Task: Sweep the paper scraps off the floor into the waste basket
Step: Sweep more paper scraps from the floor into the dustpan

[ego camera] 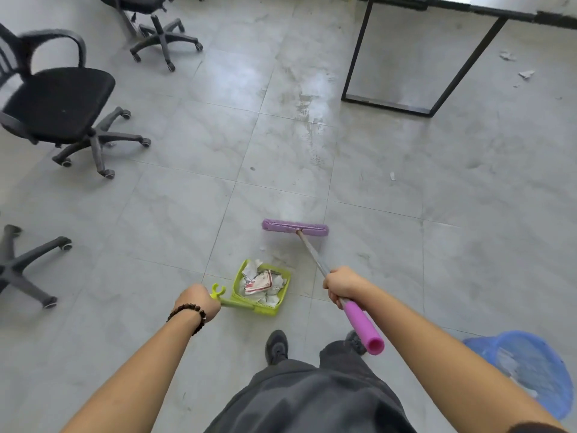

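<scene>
only red-printed paper [261, 282], unreadable

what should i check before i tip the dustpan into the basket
1. Left hand closed on the dustpan handle: ok.
2. Right hand closed on the broom shaft: ok.
3. Scraps sitting inside the green dustpan, none hanging over its rim: ok.
4. Blue waste basket within reach, low on the right beside the right arm: ok, though partly cut off by the frame edge.
5. Floor swept of paper: not ok, one scrap lies ahead on the tiles and more lie beyond the desk frame.
6. Room left in the basket: cannot tell.
</scene>
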